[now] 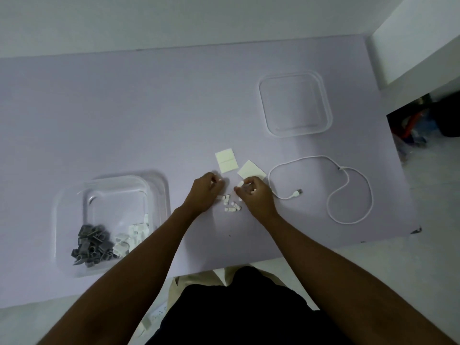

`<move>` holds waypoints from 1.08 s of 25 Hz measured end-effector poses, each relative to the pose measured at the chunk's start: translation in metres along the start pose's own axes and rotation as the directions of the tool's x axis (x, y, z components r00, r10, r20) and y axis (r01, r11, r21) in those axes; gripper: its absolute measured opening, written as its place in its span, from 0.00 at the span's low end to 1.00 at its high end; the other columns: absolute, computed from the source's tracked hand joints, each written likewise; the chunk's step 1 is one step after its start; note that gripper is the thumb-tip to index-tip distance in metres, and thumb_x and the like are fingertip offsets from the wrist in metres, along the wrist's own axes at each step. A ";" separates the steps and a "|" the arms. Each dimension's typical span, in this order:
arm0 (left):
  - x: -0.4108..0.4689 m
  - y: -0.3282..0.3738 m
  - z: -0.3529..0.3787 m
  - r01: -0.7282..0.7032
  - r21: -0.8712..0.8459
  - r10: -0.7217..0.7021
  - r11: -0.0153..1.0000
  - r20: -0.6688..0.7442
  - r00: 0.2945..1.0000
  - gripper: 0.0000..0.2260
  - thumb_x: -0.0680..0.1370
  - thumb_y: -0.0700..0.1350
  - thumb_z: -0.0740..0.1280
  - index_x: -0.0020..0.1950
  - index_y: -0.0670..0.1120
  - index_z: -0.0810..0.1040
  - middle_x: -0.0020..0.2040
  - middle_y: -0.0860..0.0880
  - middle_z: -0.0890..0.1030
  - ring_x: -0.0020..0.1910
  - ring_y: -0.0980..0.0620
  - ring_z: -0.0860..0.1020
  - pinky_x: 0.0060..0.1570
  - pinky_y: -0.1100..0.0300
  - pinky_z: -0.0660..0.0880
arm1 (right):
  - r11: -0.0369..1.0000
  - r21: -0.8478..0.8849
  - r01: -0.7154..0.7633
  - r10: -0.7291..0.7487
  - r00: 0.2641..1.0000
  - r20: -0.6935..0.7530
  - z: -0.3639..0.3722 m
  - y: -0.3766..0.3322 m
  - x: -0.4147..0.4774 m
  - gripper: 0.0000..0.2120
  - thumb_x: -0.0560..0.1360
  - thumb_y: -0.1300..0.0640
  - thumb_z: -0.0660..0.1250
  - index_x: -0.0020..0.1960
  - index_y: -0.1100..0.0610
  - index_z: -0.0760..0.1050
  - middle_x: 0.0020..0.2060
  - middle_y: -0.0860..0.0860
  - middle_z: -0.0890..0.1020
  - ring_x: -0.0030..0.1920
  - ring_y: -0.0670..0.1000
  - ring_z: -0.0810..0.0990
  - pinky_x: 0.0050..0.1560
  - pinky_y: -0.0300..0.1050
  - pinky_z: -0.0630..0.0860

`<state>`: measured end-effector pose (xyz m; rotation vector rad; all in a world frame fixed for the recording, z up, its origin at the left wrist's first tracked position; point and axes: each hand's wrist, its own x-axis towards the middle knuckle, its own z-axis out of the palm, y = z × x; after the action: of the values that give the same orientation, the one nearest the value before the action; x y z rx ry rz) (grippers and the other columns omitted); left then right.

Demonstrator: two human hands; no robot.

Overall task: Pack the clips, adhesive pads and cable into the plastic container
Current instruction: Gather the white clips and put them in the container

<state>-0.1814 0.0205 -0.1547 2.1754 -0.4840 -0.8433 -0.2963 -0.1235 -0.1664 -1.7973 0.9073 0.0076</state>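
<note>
A clear plastic container (pixel 159 188) sits at the left with grey clips (pixel 90 245) and white clips (pixel 133 234) inside. Several loose white clips (pixel 230 204) lie on the table between my hands. My left hand (pixel 205 191) is curled with a white clip at its fingertips. My right hand (pixel 252 195) is closed around several white clips. Two pale adhesive pads (pixel 226 160) (pixel 250 169) lie just beyond my hands. A white USB cable (pixel 348 190) loops on the table to the right.
The container's clear lid (pixel 326 108) rests at the far right of the lilac table (pixel 124 108). The table's near edge runs by my lap. A white wall ledge and dark clutter on the floor lie past the right edge.
</note>
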 end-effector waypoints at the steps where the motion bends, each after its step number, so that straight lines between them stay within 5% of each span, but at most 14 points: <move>1: -0.001 0.003 -0.002 0.092 -0.179 -0.092 0.980 0.006 0.996 0.11 0.82 0.44 0.59 0.40 0.46 0.72 0.34 0.51 0.74 0.31 0.54 0.70 0.31 0.63 0.66 | 0.959 0.242 -0.148 0.147 0.989 0.025 -0.004 -0.007 0.001 0.08 0.75 0.56 0.72 0.45 0.59 0.75 0.34 0.52 0.77 0.32 0.48 0.72 0.33 0.40 0.71; 3: -0.003 0.008 -0.008 0.301 -0.565 -0.257 0.768 0.159 0.953 0.13 0.79 0.41 0.54 0.35 0.47 0.67 0.28 0.51 0.67 0.27 0.52 0.61 0.25 0.62 0.59 | 0.660 0.649 -0.380 0.313 0.923 0.223 -0.015 -0.020 0.000 0.04 0.78 0.57 0.63 0.45 0.57 0.73 0.33 0.53 0.73 0.29 0.49 0.66 0.29 0.42 0.64; 5: -0.005 0.009 -0.015 0.424 -0.706 -0.282 0.567 0.318 0.905 0.11 0.74 0.43 0.52 0.33 0.47 0.67 0.26 0.49 0.67 0.24 0.52 0.57 0.25 0.65 0.55 | 0.474 0.755 -0.453 0.266 0.891 0.368 -0.028 -0.022 -0.005 0.08 0.76 0.57 0.57 0.44 0.56 0.73 0.33 0.54 0.74 0.28 0.49 0.65 0.30 0.41 0.61; 8: -0.007 0.008 -0.021 0.468 -0.741 -0.215 0.481 0.418 0.883 0.09 0.70 0.43 0.52 0.34 0.45 0.70 0.27 0.44 0.72 0.21 0.54 0.55 0.26 0.65 0.51 | 0.515 0.712 -0.476 0.266 0.879 0.396 -0.034 -0.017 -0.010 0.13 0.77 0.52 0.58 0.38 0.57 0.73 0.32 0.53 0.74 0.28 0.49 0.66 0.28 0.40 0.59; 11: -0.007 0.005 -0.026 0.503 -0.743 -0.194 0.440 0.469 0.862 0.09 0.69 0.43 0.54 0.36 0.43 0.72 0.27 0.44 0.72 0.21 0.54 0.56 0.26 0.64 0.50 | 0.665 0.563 -0.491 0.427 0.868 0.253 -0.031 -0.013 -0.010 0.17 0.79 0.49 0.65 0.34 0.55 0.72 0.29 0.52 0.72 0.24 0.47 0.63 0.25 0.38 0.55; 14: -0.008 0.006 -0.030 0.510 -0.699 -0.205 0.501 0.476 0.855 0.07 0.69 0.44 0.57 0.32 0.44 0.70 0.26 0.48 0.65 0.24 0.53 0.57 0.26 0.63 0.50 | 0.665 0.567 -0.487 0.476 0.861 0.181 -0.031 -0.009 -0.011 0.18 0.78 0.49 0.68 0.32 0.55 0.72 0.27 0.51 0.70 0.23 0.47 0.62 0.24 0.38 0.56; 16: -0.008 0.008 -0.027 0.421 -0.488 -0.268 0.764 0.353 0.896 0.11 0.75 0.44 0.60 0.32 0.45 0.69 0.27 0.49 0.65 0.26 0.51 0.60 0.26 0.62 0.55 | 0.789 0.484 -0.378 0.384 0.919 0.093 -0.029 -0.006 -0.012 0.17 0.77 0.51 0.70 0.33 0.56 0.73 0.27 0.50 0.70 0.24 0.47 0.63 0.25 0.39 0.59; 18: -0.012 0.008 -0.020 0.179 -0.061 -0.169 0.982 0.144 0.975 0.12 0.79 0.48 0.65 0.37 0.46 0.73 0.31 0.49 0.73 0.30 0.51 0.69 0.31 0.59 0.64 | 0.984 0.136 -0.119 0.122 0.993 -0.013 -0.026 0.000 -0.012 0.12 0.75 0.53 0.73 0.36 0.55 0.76 0.27 0.47 0.73 0.27 0.45 0.68 0.28 0.39 0.67; 20: -0.017 0.004 -0.014 0.001 0.218 -0.031 0.976 0.134 0.991 0.09 0.77 0.53 0.67 0.47 0.47 0.75 0.35 0.51 0.76 0.36 0.51 0.74 0.36 0.57 0.68 | 0.987 -0.133 0.094 -0.084 0.993 0.083 -0.022 0.006 -0.014 0.07 0.72 0.53 0.75 0.47 0.52 0.79 0.30 0.48 0.75 0.29 0.44 0.71 0.33 0.37 0.70; 21: -0.020 0.001 -0.012 -0.043 0.262 -0.001 0.964 0.163 0.987 0.10 0.77 0.53 0.68 0.52 0.49 0.74 0.35 0.52 0.76 0.37 0.50 0.75 0.38 0.57 0.68 | 0.970 -0.198 0.142 -0.110 0.980 0.163 -0.022 0.010 -0.014 0.13 0.71 0.53 0.76 0.54 0.50 0.79 0.30 0.49 0.74 0.30 0.44 0.70 0.34 0.37 0.70; 24: -0.025 -0.010 -0.008 -0.100 0.314 0.048 0.944 0.169 0.984 0.14 0.76 0.51 0.69 0.60 0.52 0.74 0.44 0.49 0.80 0.45 0.45 0.79 0.42 0.59 0.68 | 0.947 -0.256 0.195 -0.124 0.955 0.270 -0.023 0.017 -0.012 0.25 0.70 0.54 0.77 0.66 0.48 0.76 0.32 0.48 0.71 0.32 0.45 0.68 0.36 0.41 0.70; 27: -0.028 -0.015 -0.004 -0.130 0.353 0.101 0.927 0.100 0.990 0.12 0.76 0.50 0.69 0.58 0.52 0.78 0.51 0.47 0.83 0.48 0.45 0.80 0.43 0.60 0.67 | 0.948 -0.234 0.214 -0.148 0.951 0.271 -0.022 0.020 -0.008 0.25 0.71 0.55 0.76 0.67 0.50 0.77 0.33 0.48 0.72 0.32 0.44 0.68 0.37 0.41 0.69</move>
<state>-0.1978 0.0479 -0.1523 2.4193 -0.8558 -0.8299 -0.3226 -0.1396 -0.1698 -2.0647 0.5761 0.2415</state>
